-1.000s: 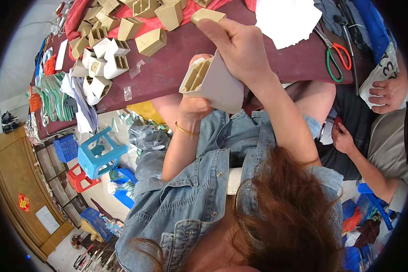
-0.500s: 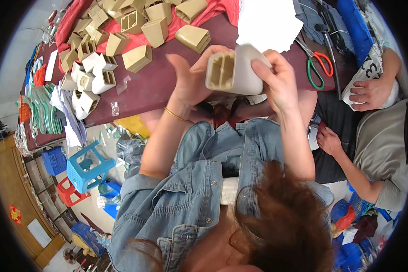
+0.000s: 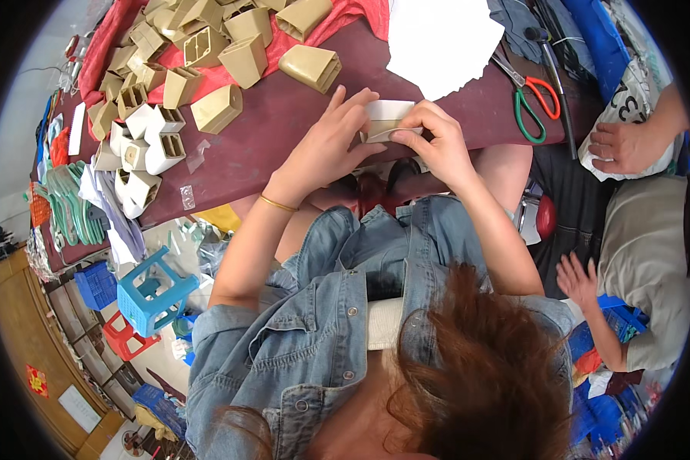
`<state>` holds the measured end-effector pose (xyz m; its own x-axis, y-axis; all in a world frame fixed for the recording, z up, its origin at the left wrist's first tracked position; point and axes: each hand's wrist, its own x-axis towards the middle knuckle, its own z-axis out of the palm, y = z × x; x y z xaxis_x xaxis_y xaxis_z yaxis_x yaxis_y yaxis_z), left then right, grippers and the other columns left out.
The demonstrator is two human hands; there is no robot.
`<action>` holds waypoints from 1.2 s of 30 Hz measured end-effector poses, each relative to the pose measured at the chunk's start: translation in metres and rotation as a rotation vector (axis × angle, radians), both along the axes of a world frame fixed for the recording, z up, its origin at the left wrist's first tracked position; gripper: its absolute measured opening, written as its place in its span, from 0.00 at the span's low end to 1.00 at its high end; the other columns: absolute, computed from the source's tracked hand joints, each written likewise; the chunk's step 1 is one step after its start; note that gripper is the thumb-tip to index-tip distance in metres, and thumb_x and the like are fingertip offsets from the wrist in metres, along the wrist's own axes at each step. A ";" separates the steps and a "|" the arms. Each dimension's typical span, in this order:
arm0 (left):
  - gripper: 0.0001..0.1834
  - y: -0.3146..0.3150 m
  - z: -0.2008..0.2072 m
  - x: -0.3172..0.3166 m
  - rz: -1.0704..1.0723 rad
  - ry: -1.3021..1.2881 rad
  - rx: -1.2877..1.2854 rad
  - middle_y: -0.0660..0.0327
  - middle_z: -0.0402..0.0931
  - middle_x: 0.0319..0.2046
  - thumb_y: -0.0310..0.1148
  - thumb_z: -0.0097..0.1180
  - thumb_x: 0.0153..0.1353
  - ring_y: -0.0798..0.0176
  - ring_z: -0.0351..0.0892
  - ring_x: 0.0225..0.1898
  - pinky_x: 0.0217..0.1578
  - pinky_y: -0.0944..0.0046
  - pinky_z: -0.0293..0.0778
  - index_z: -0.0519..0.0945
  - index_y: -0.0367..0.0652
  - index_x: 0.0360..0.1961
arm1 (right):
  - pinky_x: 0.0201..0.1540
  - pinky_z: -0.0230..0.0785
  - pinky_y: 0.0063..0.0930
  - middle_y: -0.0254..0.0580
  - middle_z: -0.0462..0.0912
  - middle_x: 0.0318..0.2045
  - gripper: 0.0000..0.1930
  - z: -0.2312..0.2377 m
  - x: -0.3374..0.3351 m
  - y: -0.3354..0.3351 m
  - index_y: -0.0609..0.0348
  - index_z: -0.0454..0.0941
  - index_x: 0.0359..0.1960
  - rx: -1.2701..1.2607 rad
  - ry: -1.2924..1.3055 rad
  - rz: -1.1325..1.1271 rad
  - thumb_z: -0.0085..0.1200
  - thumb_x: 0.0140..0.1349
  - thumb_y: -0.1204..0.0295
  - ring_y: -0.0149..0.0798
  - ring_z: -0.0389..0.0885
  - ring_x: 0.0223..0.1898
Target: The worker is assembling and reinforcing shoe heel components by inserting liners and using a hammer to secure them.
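Note:
Between my hands, at the table's near edge, is a tapered hollow block with a white covering (image 3: 389,110), shaped like a chunky shoe heel. A tan strip shows inside its white edges. My left hand (image 3: 336,134) holds the left end, fingers above and thumb below. My right hand (image 3: 435,136) pinches the near white edge at the right end between thumb and forefinger. My fingers hide both ends of the block. To the left stand several white-covered blocks (image 3: 165,152), and behind them a heap of bare tan blocks (image 3: 244,60).
White sheets (image 3: 441,46) lie at the back of the dark red table (image 3: 245,165). Scissors with orange and green handles (image 3: 530,98) and a black-headed hammer (image 3: 552,65) are at right. A co-worker's hand (image 3: 619,147) rests on a white bag. A blue stool (image 3: 157,295) stands at lower left.
The white-covered block has been turned and lowered toward the table edge. My right hand has shifted onto its near white edge. The co-worker's lower hand has moved down and spread its fingers.

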<state>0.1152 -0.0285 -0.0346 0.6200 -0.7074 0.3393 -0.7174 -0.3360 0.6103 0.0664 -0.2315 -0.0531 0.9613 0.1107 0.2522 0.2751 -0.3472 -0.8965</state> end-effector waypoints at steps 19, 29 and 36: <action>0.07 -0.012 -0.001 -0.009 0.336 0.511 -0.103 0.52 0.73 0.49 0.22 0.55 0.58 0.72 0.75 0.33 0.35 0.69 0.72 0.69 0.35 0.32 | 0.29 0.63 0.23 0.34 0.73 0.22 0.09 0.010 0.005 0.031 0.63 0.75 0.23 0.010 0.157 -0.311 0.64 0.50 0.74 0.27 0.70 0.26; 0.13 -0.013 -0.013 0.002 0.292 0.845 -0.490 0.56 0.73 0.48 0.25 0.61 0.52 0.66 0.73 0.46 0.46 0.67 0.71 0.72 0.35 0.38 | 0.31 0.68 0.21 0.35 0.74 0.25 0.08 0.001 -0.014 0.019 0.62 0.78 0.35 0.128 0.038 -0.363 0.60 0.52 0.79 0.27 0.73 0.26; 0.24 -0.022 -0.016 0.001 0.263 0.850 -0.234 0.61 0.77 0.38 0.34 0.66 0.52 0.69 0.74 0.40 0.43 0.67 0.71 0.74 0.39 0.49 | 0.31 0.68 0.20 0.34 0.76 0.24 0.12 -0.022 0.001 0.021 0.61 0.69 0.35 0.436 0.103 -0.393 0.61 0.53 0.79 0.23 0.72 0.26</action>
<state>0.1165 -0.0503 -0.0506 0.8573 -0.4794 -0.1875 0.0860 -0.2258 0.9704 0.0677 -0.2103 -0.0748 0.9313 -0.3510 0.0978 0.1048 0.0011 -0.9945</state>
